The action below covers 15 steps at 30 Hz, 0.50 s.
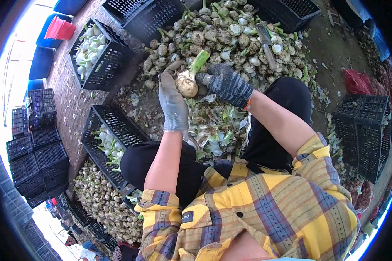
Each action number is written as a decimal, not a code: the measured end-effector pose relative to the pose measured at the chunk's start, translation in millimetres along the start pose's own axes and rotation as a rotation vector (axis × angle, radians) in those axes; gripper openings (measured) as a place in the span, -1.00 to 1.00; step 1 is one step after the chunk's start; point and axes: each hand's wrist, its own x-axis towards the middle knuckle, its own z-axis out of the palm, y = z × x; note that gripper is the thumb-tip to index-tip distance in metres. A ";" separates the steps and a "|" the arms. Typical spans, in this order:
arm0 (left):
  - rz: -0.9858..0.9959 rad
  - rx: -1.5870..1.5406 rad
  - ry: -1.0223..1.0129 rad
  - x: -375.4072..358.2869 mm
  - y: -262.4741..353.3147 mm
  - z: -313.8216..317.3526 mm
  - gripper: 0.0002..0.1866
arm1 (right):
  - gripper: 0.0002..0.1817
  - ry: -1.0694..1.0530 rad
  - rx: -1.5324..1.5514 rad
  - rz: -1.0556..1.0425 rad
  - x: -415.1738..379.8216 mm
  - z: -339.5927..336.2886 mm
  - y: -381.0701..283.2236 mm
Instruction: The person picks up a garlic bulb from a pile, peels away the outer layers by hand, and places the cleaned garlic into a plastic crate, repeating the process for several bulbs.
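Note:
A round, soil-marked bulb (187,85) with a cut green stem is held up in front of the heap of bulbs (222,37). My left hand (173,102), in a light grey glove, grips the bulb from its left side. My right hand (228,85), in a dark grey knitted glove, is closed at the bulb's right side around a small light-coloured handle (207,79); any blade is hidden. A cleaver-like tool (266,48) lies on the heap. Leaf trimmings (213,126) cover the ground below my hands.
Black crates with pale trimmed bulbs stand at upper left (111,58) and beside my left knee (117,126). Another bulb heap (104,200) lies at lower left. Stacked crates (363,130) are at right, more (39,161) at far left. People (91,252) appear at the bottom left.

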 end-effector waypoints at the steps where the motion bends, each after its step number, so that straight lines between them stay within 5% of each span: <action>1: -0.010 0.020 0.003 -0.1 0.3 -0.1 -0.47 | -0.68 0.009 -0.009 0.010 0.6 0.0 3.1; 5: -0.181 -0.141 -0.025 7.4 -11.0 -10.9 -0.50 | -0.66 0.060 -0.106 0.135 4.6 1.2 4.4; 7: 0.070 0.000 0.002 2.4 -22.5 -6.5 -0.50 | -0.66 0.090 -0.157 0.158 9.2 0.9 9.8; 9: 0.056 0.146 -0.016 -6.1 -17.5 -1.3 -0.36 | -0.66 0.108 -0.177 0.103 16.6 2.4 22.4; 13: 0.070 0.054 0.048 -8.3 -9.2 3.7 -0.47 | -0.61 0.010 0.224 0.175 3.2 -3.0 0.2; 15: 0.110 0.111 0.016 -8.4 -11.0 2.8 -0.49 | -0.60 0.033 0.167 0.131 4.5 0.6 -1.6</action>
